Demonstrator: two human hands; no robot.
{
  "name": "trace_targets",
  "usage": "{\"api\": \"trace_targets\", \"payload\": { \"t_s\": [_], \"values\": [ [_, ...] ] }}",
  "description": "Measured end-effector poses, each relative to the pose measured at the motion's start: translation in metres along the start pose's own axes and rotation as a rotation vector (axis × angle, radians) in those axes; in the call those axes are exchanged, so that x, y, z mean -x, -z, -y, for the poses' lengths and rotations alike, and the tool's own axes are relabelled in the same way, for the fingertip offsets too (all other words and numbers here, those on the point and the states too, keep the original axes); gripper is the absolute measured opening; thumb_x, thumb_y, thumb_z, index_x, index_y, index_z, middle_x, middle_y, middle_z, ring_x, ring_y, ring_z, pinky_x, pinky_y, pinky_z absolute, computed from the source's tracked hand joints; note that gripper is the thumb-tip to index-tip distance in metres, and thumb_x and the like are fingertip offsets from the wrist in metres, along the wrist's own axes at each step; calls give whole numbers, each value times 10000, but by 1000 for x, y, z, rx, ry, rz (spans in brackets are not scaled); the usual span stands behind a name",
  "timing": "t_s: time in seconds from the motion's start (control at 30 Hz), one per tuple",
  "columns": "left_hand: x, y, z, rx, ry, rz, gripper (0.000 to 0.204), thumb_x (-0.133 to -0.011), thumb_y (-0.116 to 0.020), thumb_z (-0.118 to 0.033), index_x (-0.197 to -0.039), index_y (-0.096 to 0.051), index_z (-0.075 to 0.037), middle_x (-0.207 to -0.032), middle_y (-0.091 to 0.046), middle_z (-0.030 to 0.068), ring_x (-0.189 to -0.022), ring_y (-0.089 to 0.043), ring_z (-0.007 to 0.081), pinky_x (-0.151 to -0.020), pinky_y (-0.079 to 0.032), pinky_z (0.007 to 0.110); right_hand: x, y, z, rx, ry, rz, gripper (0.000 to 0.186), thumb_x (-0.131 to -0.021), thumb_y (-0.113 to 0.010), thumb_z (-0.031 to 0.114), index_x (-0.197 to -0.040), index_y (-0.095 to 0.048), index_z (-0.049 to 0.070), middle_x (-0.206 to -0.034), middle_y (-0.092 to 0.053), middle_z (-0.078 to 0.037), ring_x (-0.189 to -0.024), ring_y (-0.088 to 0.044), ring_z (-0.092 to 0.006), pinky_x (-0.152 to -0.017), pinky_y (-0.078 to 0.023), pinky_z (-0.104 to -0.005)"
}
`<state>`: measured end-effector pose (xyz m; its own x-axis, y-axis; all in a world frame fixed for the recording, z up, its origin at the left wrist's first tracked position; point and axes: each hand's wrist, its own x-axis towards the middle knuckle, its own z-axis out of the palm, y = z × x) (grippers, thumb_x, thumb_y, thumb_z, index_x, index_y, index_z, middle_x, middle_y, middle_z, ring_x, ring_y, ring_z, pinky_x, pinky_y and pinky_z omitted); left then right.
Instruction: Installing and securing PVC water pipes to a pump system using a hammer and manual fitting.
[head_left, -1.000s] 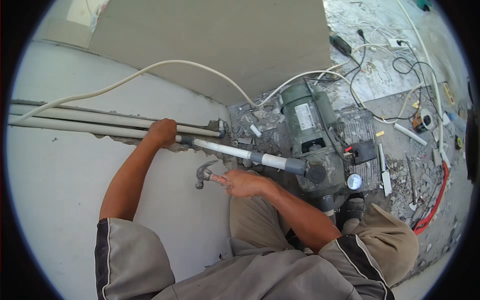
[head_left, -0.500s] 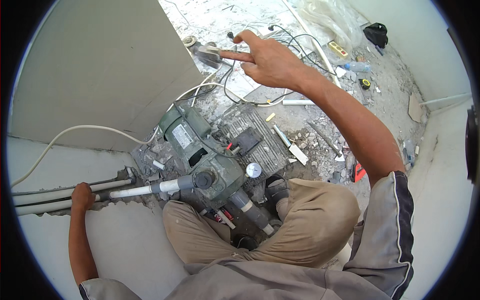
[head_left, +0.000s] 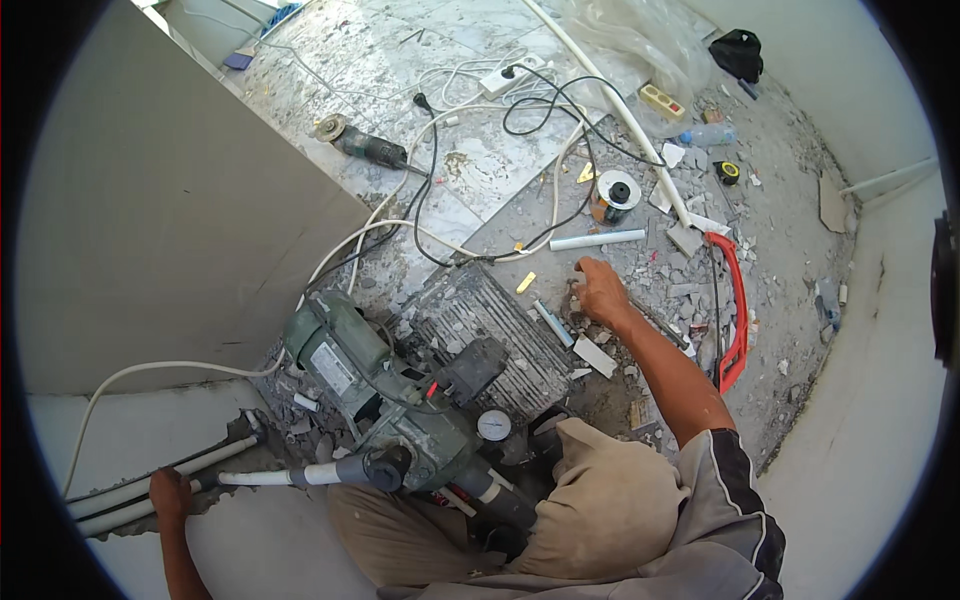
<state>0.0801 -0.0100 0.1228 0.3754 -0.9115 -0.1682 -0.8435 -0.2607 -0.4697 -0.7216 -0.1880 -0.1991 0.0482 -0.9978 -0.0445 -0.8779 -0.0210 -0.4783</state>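
Note:
My left hand (head_left: 170, 493) is closed round a pale pipe (head_left: 130, 516) set in a broken groove of the wall at the lower left. My right hand (head_left: 603, 290) is over the rubble, fingers apart and bent, with nothing visible in it. Just below it are a short blue-white tube (head_left: 553, 324) and a white shard (head_left: 595, 356). A dark rod (head_left: 660, 328) lies partly behind my right forearm. Between my hands stands a green water pump (head_left: 345, 350) with a pressure gauge (head_left: 494, 425). A grey-and-white pipe (head_left: 290, 474) runs from it toward the groove.
A can with a white lid (head_left: 617, 190), a white pipe piece (head_left: 597, 240) and a red hacksaw (head_left: 738, 310) lie beyond my right hand. An angle grinder (head_left: 362, 143) rests on tiles among cables. A grey panel (head_left: 180, 200) stands left; a tape measure (head_left: 727, 172) is at right.
My right hand has drawn back from near the grinder to the rubble beside the pump. My left hand stays on the pipe. The view has shifted, showing more of the far floor.

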Motion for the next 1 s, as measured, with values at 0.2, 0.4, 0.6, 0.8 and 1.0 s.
{"api": "trace_targets", "payload": {
  "t_s": [0.2,0.4,0.6,0.8,1.0],
  "values": [
    [10,9,-23,21,86,-42,191,-803,-733,-146,-791,-669,33,-781,-686,257,-780,-679,461,-730,-542,524,-150,-48,21,-629,-310,-188,334,-913,-634,83,-1217,-525,-4,-1149,-678,-244,-1056,-661,-411,-905,-522,-443],
    [8,5,-27,24,148,-21,205,-792,-738,-145,-775,-651,40,-756,-676,269,-766,-678,468,-707,-539,517,-222,-74,-7,-378,-317,-210,443,-889,-540,-1,-1321,-449,-36,-1287,-566,-311,-1193,-552,-478,-1036,-433,-493],
    [3,-16,-13,4,132,-49,240,-789,-737,-175,-752,-636,40,-712,-661,260,-720,-667,472,-662,-529,528,-257,-66,-32,-110,-343,-168,561,-811,-570,-46,-1346,-403,-77,-1373,-480,-347,-1322,-437,-499,-1100,-387,-510],
    [5,-7,-20,39,109,-31,240,-798,-718,-175,-741,-629,40,-716,-659,265,-714,-666,471,-661,-524,523,-234,-40,-45,-221,-289,-151,565,-817,-459,-79,-1365,-477,57,-1050,-679,-230,-1001,-645,-422,-913,-493,-469],
    [6,-2,-25,128,87,-32,203,-804,-701,-133,-783,-621,53,-767,-664,272,-745,-666,471,-675,-520,514,-223,-49,-51,-107,-112,-204,642,-755,-487,-135,-1354,-501,96,-1146,-667,-184,-1112,-597,-384,-952,-469,-440]
  ]
}}
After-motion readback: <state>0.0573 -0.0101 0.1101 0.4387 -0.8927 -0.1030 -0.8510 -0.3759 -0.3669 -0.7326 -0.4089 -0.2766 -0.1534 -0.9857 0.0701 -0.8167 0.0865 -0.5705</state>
